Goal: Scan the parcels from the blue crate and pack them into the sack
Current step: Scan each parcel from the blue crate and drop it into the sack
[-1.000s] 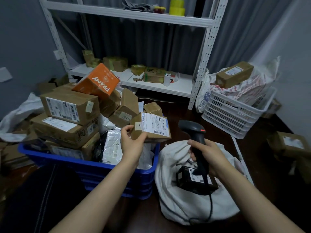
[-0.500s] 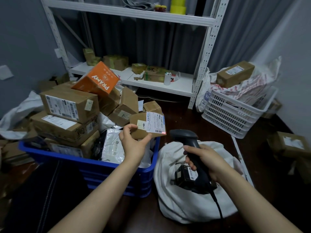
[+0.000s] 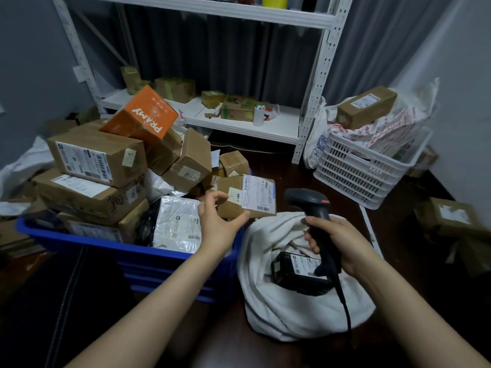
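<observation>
Left hand [image 3: 220, 221]: fingers spread, index tip and thumb touching a small box [image 3: 247, 196] with a white label facing up; cannot tell whether it truly grips. Small box sits in the air over the near right corner of the blue crate [image 3: 79, 240], just above the sack [image 3: 292, 309] rim. Right hand [image 3: 337, 240]: wrapped tight round the scanner [image 3: 308, 200] handle, head pointing left toward the box. Sack open on the dark tabletop, one black parcel [image 3: 297, 266] inside. Crate piled high with boxes.
</observation>
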